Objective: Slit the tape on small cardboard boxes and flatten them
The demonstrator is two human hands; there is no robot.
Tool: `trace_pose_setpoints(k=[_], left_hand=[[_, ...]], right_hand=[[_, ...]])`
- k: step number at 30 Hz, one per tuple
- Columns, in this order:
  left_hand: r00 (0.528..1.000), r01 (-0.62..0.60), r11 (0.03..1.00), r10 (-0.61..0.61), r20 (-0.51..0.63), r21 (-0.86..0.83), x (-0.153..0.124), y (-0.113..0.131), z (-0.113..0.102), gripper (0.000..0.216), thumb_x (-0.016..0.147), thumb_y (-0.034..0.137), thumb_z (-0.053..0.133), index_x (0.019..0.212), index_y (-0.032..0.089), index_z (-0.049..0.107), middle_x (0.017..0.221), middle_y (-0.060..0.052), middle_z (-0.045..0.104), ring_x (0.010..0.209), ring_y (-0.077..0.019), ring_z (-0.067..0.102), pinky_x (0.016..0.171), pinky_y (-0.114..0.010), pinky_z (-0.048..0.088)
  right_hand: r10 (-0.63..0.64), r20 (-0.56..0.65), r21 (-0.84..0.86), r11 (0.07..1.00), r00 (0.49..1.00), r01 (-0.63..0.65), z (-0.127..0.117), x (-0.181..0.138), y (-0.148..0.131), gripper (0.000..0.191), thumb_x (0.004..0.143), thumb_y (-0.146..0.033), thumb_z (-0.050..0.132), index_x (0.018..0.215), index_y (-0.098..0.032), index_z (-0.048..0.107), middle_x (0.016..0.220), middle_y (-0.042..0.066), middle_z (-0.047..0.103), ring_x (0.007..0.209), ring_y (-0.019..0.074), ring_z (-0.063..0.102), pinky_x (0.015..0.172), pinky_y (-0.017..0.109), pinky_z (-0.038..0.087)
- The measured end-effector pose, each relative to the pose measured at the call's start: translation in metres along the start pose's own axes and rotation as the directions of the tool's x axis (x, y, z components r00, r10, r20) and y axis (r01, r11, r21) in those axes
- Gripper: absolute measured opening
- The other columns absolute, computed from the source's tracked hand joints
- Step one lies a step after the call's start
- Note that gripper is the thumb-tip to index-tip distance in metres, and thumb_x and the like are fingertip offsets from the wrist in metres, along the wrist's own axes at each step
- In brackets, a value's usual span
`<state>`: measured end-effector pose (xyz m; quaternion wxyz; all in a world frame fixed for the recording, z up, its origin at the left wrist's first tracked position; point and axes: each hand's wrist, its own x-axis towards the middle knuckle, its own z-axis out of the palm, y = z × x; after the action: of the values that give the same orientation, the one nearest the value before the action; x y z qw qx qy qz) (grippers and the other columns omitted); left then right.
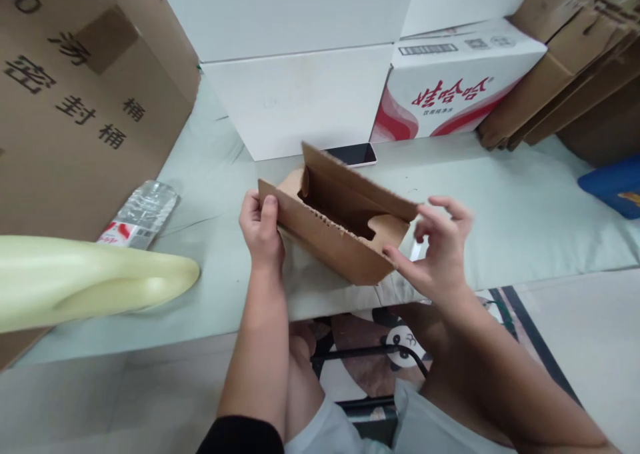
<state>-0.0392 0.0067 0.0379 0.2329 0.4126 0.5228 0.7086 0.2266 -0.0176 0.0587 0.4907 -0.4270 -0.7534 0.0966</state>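
Observation:
A small brown cardboard box (333,254) is tilted above the cloth-covered surface, its top open with two long flaps standing up and smaller end tabs folded inward. My left hand (263,227) is closed on the left end of the near flap, thumb pressed on its outer side. At the right end, my right hand (437,247) spans the opening, thumb against the near flap's corner and a fingertip at the far flap's end; its other fingers are curled loosely. Inside, the box is dark and its bottom is hidden. Behind it lies a phone (355,154), partly covered by the far flap.
White cartons (300,101) and a red-and-white printed carton (450,94) stand at the back. Folded cardboard (565,67) leans at right, near a blue object (613,184). A large carton (90,127), a plastic-wrapped pack (145,211) and a pale yellow rounded object (100,281) occupy the left.

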Motion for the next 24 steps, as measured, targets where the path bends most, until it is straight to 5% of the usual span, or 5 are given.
trace_pose_setpoints(k=[6, 14, 19, 22, 24], left_hand=[[0.991, -0.132, 0.981, 0.130, 0.017, 0.143, 0.000, 0.002, -0.007, 0.060, 0.079, 0.058, 0.077, 0.124, 0.025, 0.057, 0.119, -0.007, 0.060, 0.110, -0.0233, 0.060, 0.099, -0.037, 0.046], [0.887, -0.388, 0.856, 0.247, 0.389, 0.341, -0.003, 0.026, -0.012, 0.022, 0.090, 0.038, 0.065, 0.099, 0.028, 0.082, 0.116, -0.005, 0.077, 0.117, -0.0292, 0.062, 0.119, -0.051, 0.035], [0.958, -0.273, 0.910, 0.226, 0.179, 0.311, 0.005, 0.019, -0.028, 0.025, 0.092, 0.034, 0.060, 0.102, 0.027, 0.083, 0.117, -0.005, 0.077, 0.117, -0.0274, 0.064, 0.115, -0.047, 0.041], [0.981, -0.183, 0.953, 0.194, -0.022, 0.240, 0.012, 0.010, -0.038, 0.027, 0.092, 0.033, 0.059, 0.102, 0.023, 0.082, 0.118, -0.006, 0.075, 0.119, -0.0251, 0.064, 0.115, -0.041, 0.042], [0.996, -0.074, 0.978, 0.084, -0.043, 0.197, 0.014, 0.003, -0.038, 0.030, 0.092, 0.040, 0.058, 0.103, 0.022, 0.080, 0.118, -0.006, 0.074, 0.123, -0.0250, 0.062, 0.113, -0.039, 0.044]], right_hand=[[0.002, 0.254, 0.161, 0.986, 0.967, -0.045, 0.005, -0.004, 0.010, 0.041, 0.096, -0.041, 0.057, 0.136, -0.031, 0.059, 0.138, 0.011, 0.062, 0.127, 0.0313, 0.060, 0.105, 0.053, 0.053], [-0.020, 0.315, 0.352, 0.931, 0.949, -0.097, 0.005, -0.014, 0.011, 0.046, 0.101, -0.055, 0.045, 0.136, -0.032, 0.063, 0.147, 0.009, 0.058, 0.137, 0.0305, 0.055, 0.113, 0.051, 0.048], [0.396, 0.234, 0.359, 0.813, 0.888, -0.458, 0.024, -0.019, 0.034, 0.052, 0.101, -0.062, 0.038, 0.137, -0.028, 0.056, 0.139, 0.013, 0.064, 0.120, 0.0277, 0.067, 0.100, 0.049, 0.056], [0.341, 0.469, 0.381, 0.754, 0.815, -0.535, 0.030, -0.018, 0.039, 0.068, 0.099, -0.072, 0.032, 0.146, -0.026, 0.049, 0.137, 0.014, 0.067, 0.127, 0.0296, 0.065, 0.109, 0.053, 0.050], [0.208, 0.504, 0.459, 0.757, 0.838, -0.464, 0.028, -0.016, 0.033, 0.079, 0.097, -0.076, 0.031, 0.161, -0.030, 0.027, 0.152, 0.013, 0.057, 0.144, 0.0292, 0.052, 0.120, 0.055, 0.040]])
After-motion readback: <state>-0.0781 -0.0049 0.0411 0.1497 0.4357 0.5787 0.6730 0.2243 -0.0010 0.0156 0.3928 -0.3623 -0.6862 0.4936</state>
